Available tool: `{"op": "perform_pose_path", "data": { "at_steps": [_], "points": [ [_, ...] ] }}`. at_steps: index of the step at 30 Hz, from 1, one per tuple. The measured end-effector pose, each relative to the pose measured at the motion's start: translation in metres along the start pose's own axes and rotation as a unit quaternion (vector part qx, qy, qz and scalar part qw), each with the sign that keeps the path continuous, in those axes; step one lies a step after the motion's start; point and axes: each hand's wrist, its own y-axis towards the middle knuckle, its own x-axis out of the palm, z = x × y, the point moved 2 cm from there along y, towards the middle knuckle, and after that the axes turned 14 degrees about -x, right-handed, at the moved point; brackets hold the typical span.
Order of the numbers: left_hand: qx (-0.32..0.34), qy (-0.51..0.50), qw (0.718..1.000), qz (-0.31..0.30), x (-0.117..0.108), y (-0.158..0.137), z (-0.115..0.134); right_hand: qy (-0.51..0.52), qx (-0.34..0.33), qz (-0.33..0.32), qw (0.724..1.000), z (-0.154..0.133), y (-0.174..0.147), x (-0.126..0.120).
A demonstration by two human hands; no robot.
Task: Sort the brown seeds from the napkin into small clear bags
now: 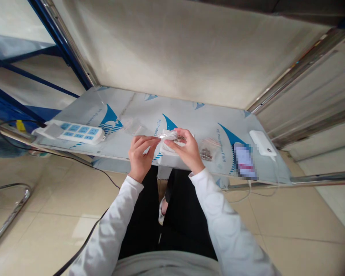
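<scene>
Between my two hands, above the front of the table, is a small clear plastic bag with small brownish metal-looking pieces in it. My left hand pinches the bag's left end with thumb and fingers. Around its right end my right hand is closed, thumb in front. A white object lies just under the hands, partly hidden by them; its kind is unclear. Right of my right hand, another clear bag with small dark metal pieces rests on the table. Farther left lies a flat clear bag.
The film-covered table carries a white power strip at left. On the right are a phone and a white power bank with cables. Metal posts and a pale back panel border the table.
</scene>
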Motion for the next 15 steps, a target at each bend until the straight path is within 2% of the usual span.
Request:
{"op": "perform_pose_path", "data": {
  "at_steps": [3,5,8,10,12,15],
  "points": [
    [0.011,-0.011,1.0,-0.014,0.005,-0.006,0.004,0.002,-0.012,-0.014,1.0,-0.002,-0.003,-0.003],
    [-0.006,-0.013,1.0,-0.023,0.007,-0.009,0.01,-0.025,-0.041,0.001,0.999,-0.005,-0.008,-0.008],
    [-0.112,-0.054,0.992,-0.008,0.008,-0.015,0.023,-0.1,-0.121,0.056,0.986,-0.011,-0.019,-0.017],
    [-0.223,-0.135,0.965,-0.021,0.01,-0.02,0.031,-0.155,-0.165,0.083,0.971,-0.016,-0.028,-0.022],
    [-0.314,-0.228,0.918,-0.085,0.015,-0.025,0.038,-0.196,-0.187,0.089,0.958,-0.02,-0.036,-0.025],
    [-0.376,-0.316,0.853,-0.179,0.024,-0.028,0.044,-0.209,-0.19,0.067,0.957,-0.025,-0.045,-0.029]
  ]
}}
